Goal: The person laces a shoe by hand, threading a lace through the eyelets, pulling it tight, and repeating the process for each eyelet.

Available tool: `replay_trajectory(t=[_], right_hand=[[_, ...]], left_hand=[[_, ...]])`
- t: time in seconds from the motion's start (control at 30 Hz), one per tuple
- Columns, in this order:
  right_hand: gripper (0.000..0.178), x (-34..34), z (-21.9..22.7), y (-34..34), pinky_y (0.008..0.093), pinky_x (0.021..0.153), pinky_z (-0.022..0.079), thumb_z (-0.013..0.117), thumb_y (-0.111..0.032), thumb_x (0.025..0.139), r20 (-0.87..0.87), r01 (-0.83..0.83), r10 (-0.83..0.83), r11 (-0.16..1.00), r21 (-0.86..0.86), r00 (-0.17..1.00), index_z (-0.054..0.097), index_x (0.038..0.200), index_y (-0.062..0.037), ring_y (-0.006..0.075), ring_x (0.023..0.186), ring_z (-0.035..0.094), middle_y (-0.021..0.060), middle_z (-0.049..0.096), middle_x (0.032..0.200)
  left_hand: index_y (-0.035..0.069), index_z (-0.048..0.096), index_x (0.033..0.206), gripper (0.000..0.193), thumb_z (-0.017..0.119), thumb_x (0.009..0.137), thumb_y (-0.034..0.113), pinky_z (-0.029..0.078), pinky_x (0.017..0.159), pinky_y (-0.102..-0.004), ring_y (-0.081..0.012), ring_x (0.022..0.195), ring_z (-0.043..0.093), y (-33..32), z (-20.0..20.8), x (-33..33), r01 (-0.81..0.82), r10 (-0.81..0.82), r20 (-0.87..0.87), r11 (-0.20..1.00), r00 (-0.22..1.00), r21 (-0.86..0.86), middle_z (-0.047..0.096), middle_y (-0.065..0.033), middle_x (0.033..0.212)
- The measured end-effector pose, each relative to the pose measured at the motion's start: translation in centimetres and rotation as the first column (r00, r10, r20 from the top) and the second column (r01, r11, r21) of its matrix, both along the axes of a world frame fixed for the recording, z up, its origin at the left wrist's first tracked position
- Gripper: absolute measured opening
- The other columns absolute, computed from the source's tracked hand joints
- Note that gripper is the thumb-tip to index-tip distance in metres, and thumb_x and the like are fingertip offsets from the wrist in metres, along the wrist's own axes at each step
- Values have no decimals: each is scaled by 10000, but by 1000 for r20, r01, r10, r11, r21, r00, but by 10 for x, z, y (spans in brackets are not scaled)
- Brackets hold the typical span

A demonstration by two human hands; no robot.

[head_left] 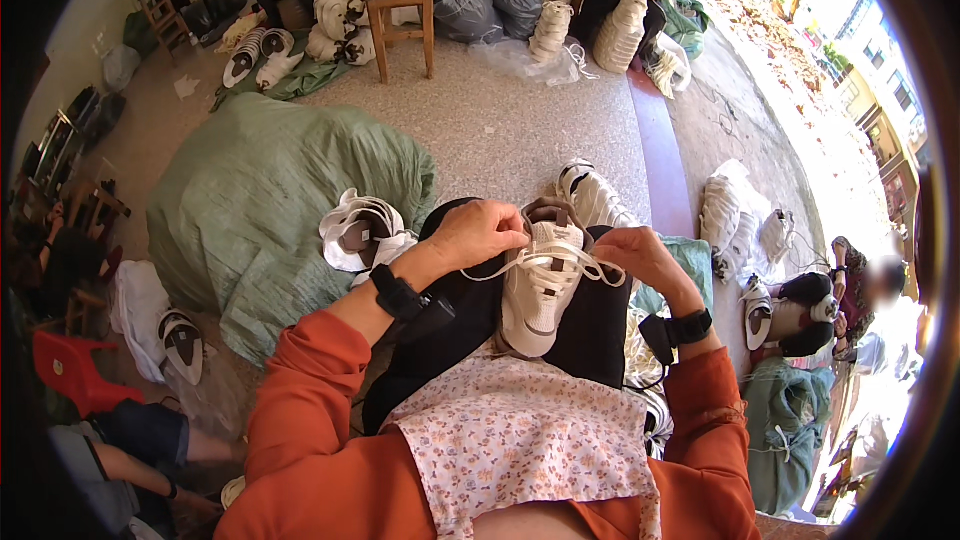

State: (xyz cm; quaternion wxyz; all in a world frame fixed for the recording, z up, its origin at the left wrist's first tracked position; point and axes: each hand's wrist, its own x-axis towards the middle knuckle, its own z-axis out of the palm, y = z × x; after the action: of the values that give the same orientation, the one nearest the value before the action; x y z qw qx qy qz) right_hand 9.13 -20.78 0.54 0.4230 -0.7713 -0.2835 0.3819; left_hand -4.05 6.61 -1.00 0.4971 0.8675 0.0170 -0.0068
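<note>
A cream sneaker [535, 312] rests across my lap, its toe pointing toward me and its brown-lined collar away. Pale shoelaces [552, 254] run through its eyelets, with loose loops spreading to both sides. My left hand [478, 234] is closed in a pinch at the left edge of the lacing, by the tongue. On the other side, my right hand [645, 258] pinches lace beside the upper eyelets. The fingertips of both hands partly cover the lace ends. Below the shoe lies my floral apron [530, 430].
A big green sack [270, 190] stands at front left, with white shoes [362, 232] against it. More nested shoes [598, 195] sit beyond my knees. A wooden stool [400, 10] is farther off. Other people work around the room, one holding a stack of shoes [622, 32]. A red stool [75, 370] stands left.
</note>
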Motion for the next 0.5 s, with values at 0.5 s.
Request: replay_trajectory(t=[0.5], right_hand=[[113, -29, 17, 97, 408, 696, 501, 676, -109, 767, 783, -370, 224, 929, 9, 580, 716, 871, -86, 314, 796, 636, 94, 641, 824]], left_hand=[[77, 610, 894, 259, 806, 727, 108, 452, 707, -259, -100, 771, 543, 28, -13, 36, 423, -425, 44, 879, 904, -219, 578, 22, 793]])
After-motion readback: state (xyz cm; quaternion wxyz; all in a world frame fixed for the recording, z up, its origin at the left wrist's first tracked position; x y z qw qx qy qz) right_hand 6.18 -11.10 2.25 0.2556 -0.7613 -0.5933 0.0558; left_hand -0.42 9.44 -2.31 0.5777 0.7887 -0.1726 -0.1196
